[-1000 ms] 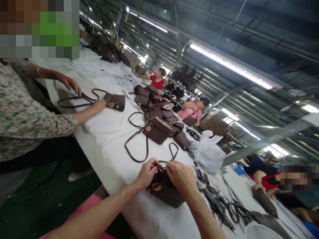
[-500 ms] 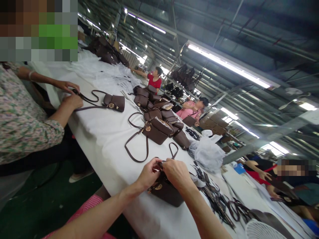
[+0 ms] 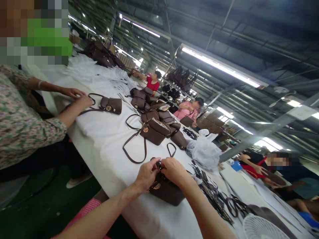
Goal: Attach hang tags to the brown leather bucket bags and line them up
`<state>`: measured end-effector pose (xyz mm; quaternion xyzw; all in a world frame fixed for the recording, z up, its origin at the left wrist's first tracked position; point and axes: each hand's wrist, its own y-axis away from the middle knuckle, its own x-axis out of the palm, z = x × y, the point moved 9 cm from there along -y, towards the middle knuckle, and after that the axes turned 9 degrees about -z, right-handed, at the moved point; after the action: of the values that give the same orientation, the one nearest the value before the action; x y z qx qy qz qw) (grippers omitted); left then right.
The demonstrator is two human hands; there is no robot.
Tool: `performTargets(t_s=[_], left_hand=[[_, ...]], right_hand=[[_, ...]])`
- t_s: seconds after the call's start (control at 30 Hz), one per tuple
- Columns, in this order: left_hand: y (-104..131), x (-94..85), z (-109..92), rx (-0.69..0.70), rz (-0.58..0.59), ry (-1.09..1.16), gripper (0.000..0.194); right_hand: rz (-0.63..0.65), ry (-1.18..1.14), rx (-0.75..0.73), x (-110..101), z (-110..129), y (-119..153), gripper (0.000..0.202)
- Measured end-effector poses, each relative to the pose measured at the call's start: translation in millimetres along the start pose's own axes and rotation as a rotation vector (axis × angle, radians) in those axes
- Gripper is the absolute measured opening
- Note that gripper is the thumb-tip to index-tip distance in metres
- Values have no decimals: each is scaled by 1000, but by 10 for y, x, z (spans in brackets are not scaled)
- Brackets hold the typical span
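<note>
Close in front of me a dark brown handbag (image 3: 169, 192) with a round gold emblem rests on the white-covered table (image 3: 109, 159). Above its top edge, my left hand (image 3: 147, 173) pinches the bag's dark strap (image 3: 158, 163) near a small metal fitting. My right hand (image 3: 174, 170) is closed on the same strap just beside it, fingers curled and mostly turned away from view. A loop of the strap stands up beyond my right hand. Part of the bag is hidden behind my right wrist.
Beyond lies a pile of brown handbags (image 3: 156, 127). Loose straps (image 3: 214, 192), a clear plastic bag (image 3: 204, 152) and a white basket (image 3: 259, 227) are on the right. At left a co-worker's hands (image 3: 81, 98) hold another bag's strap. Other people work farther off.
My hands stay at the strap, with the fingers shifted slightly around the fitting. The co-worker's hands at left have moved right, closer to their bag. The whole view has shifted a little.
</note>
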<state>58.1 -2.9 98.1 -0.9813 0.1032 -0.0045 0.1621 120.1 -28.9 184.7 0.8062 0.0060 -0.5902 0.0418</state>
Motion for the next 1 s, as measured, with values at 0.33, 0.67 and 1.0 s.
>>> performTargets(t_s=[0.33, 0.67, 1.0], left_hand=[[-217, -399, -464, 218, 73, -54, 37], [-346, -452, -399, 150, -40, 122, 27], [-404, -560, -547, 197, -84, 126, 21]], right_hand=[[165, -495, 40, -230, 145, -135, 24], [70, -392, 76, -200, 33, -393, 21], [-233, -608, -36, -75, 71, -358, 20]])
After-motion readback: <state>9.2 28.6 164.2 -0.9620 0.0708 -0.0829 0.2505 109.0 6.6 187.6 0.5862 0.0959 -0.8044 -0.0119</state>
